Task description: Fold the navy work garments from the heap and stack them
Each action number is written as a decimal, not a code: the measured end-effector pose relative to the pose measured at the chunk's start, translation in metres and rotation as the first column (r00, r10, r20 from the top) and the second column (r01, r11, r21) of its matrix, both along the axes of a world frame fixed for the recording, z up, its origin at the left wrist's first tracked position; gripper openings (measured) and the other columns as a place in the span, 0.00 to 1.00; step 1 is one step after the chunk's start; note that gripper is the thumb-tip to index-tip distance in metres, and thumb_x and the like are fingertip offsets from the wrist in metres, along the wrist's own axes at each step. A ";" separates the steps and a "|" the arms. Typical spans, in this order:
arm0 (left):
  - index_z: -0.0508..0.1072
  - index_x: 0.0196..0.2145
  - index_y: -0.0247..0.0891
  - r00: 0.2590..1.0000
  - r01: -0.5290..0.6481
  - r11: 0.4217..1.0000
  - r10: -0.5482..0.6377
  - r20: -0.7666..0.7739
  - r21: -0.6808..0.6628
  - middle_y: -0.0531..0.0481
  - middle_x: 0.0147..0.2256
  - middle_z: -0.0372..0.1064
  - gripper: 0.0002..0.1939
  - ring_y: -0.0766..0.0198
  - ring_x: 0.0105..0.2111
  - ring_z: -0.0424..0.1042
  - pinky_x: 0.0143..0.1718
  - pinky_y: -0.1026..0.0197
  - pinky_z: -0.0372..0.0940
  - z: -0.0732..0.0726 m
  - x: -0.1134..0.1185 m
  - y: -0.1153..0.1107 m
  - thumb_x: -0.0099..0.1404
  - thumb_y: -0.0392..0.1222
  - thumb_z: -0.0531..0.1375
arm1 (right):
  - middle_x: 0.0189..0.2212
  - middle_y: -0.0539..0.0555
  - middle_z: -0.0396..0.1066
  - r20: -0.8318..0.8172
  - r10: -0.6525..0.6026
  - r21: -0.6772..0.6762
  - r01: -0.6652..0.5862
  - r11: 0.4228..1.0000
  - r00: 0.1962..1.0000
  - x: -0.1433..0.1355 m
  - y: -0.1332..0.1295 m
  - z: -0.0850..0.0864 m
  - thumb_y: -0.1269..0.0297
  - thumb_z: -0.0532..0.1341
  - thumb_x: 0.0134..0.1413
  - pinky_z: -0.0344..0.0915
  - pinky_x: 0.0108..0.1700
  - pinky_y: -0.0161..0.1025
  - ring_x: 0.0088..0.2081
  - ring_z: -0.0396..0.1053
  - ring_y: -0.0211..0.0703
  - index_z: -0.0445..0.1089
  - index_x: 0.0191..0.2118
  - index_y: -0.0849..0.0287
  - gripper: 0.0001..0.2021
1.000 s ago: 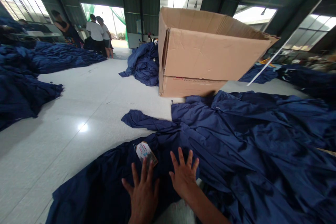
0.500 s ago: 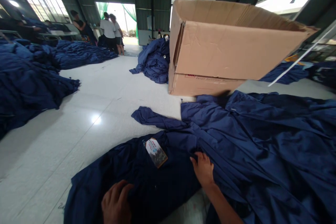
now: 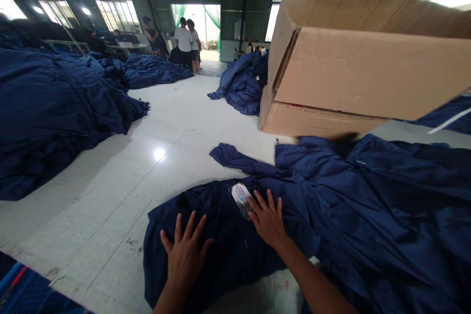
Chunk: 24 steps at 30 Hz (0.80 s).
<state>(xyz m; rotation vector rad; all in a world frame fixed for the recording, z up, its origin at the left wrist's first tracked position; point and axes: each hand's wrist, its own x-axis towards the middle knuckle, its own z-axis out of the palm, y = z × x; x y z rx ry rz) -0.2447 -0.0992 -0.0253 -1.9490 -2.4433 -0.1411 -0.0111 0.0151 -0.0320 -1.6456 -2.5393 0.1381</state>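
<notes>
White surface (image 3: 121, 191) below, cloth (image 3: 225, 230) lies sideways under the wide-open left hand (image 3: 185, 252) and spread right hand (image 3: 270, 223), nearer the tag (image 3: 239, 193).

The open cardboard box (image 3: 368, 73) bears faint print low on its near side. A navy cloth heap (image 3: 243, 83) lies immediately left of the box; a larger navy pile (image 3: 55, 113) lies farther left. Beyond the box, leftward, two people (image 3: 183, 40) stand before a bright doorway (image 3: 206, 27).

Two hands (image 3: 185, 255), one tag (image 3: 240, 195), three standing people (image 3: 183, 39)
</notes>
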 end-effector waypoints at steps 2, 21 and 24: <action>0.55 0.59 0.57 0.999 -0.044 0.998 0.044 0.012 -0.037 0.54 0.64 0.46 0.26 0.42 0.64 0.39 0.55 0.26 0.32 -0.009 -0.016 0.013 0.63 0.51 0.50 | 0.65 0.41 0.44 0.048 -0.143 -0.071 0.146 0.987 0.989 -0.001 0.014 -0.016 0.54 0.46 0.60 0.31 0.59 0.67 0.64 0.30 0.63 0.49 0.62 0.37 0.23; 0.46 0.59 0.65 0.983 0.148 0.983 -0.133 0.130 -0.112 0.61 0.65 0.39 0.27 0.40 0.64 0.32 0.54 0.24 0.32 -0.033 0.069 0.036 0.64 0.46 0.47 | 0.64 0.47 0.45 0.109 -0.319 -0.070 0.328 0.942 0.941 0.016 -0.014 -0.042 0.52 0.47 0.58 0.27 0.57 0.70 0.64 0.32 0.67 0.50 0.63 0.45 0.26; 0.47 0.59 0.64 0.993 0.113 0.986 -0.107 0.054 -0.125 0.61 0.65 0.40 0.26 0.40 0.64 0.31 0.54 0.24 0.30 -0.041 0.038 0.039 0.64 0.48 0.47 | 0.64 0.49 0.46 0.009 -0.263 -0.084 0.263 0.961 0.965 -0.013 -0.007 -0.044 0.48 0.48 0.57 0.26 0.57 0.71 0.64 0.32 0.68 0.51 0.62 0.44 0.27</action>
